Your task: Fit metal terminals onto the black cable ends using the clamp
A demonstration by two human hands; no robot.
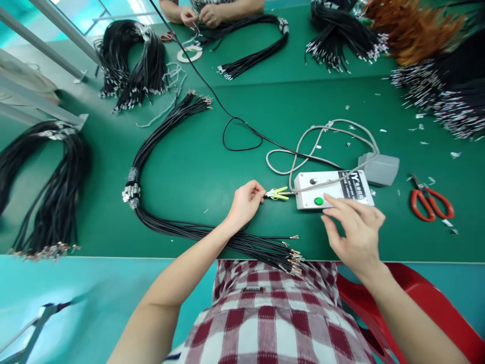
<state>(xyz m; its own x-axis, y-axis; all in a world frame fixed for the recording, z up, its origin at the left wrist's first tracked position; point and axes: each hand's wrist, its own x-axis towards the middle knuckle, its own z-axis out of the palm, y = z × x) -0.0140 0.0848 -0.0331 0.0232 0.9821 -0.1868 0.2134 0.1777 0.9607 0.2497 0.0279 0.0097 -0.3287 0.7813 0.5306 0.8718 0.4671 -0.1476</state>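
My left hand (pixel 245 203) pinches the end of a thin wire against a yellow clip (pixel 278 193) that sticks out of the left side of a small white box (pixel 333 188). The box has a green button (pixel 319 201) and a black knob (pixel 313 180). My right hand (pixel 356 232) hovers with fingers apart just below the box, its fingertips close to the green button and holding nothing. A long bundle of black cables (pixel 182 230) with stripped ends curves across the green table (pixel 197 162) under my left forearm.
Red-handled scissors (pixel 431 203) lie at the right. A grey pedal-like block (pixel 379 168) with grey cords sits behind the box. More black cable bundles (pixel 132 65) lie left, far and right. Another person's hands (pixel 200 15) work at the far edge. A red chair (pixel 379 303) is beside me.
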